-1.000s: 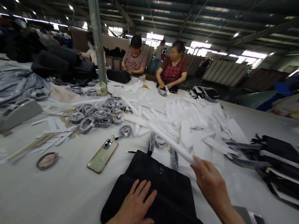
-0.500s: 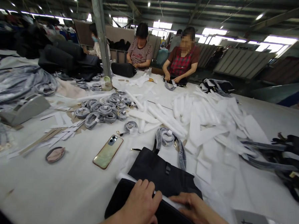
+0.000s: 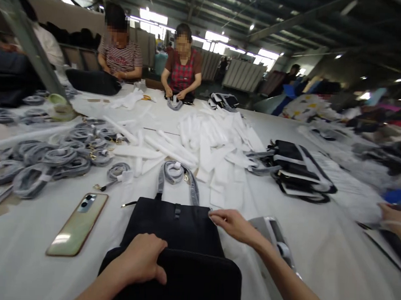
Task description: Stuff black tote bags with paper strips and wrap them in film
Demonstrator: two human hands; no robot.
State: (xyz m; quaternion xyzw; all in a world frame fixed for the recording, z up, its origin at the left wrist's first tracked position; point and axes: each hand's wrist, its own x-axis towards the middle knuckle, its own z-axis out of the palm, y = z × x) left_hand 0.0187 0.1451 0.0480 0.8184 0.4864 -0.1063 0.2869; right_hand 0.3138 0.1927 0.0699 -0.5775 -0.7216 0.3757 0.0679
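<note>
A black handbag (image 3: 169, 224) lies in front of me, its upper part flat on the table and a black panel (image 3: 196, 282) raised nearest me. My left hand (image 3: 144, 256) grips this panel's top edge, fingers over it and thumb on the near side. My right hand (image 3: 232, 224) is at the bag's upper right corner, fingers loosely bent and a little apart; whether it touches the bag is unclear. Grey wrapped handles (image 3: 194, 185) extend from the bag's far edge around a coiled strap (image 3: 173, 172) with a gold clasp.
A phone (image 3: 77, 224) lies at left, near coiled straps (image 3: 55, 153). White padding strips (image 3: 208, 137) fill the middle. Stacked black bags (image 3: 300, 171) and a grey device (image 3: 276, 243) are at right. Co-workers (image 3: 183, 68) work across the table; another person's hand (image 3: 396, 220) shows at right.
The view has swung right. My right hand has left the bag's opening for its upper right corner. The white padding at the opening no longer shows. My left hand stays on the panel.
</note>
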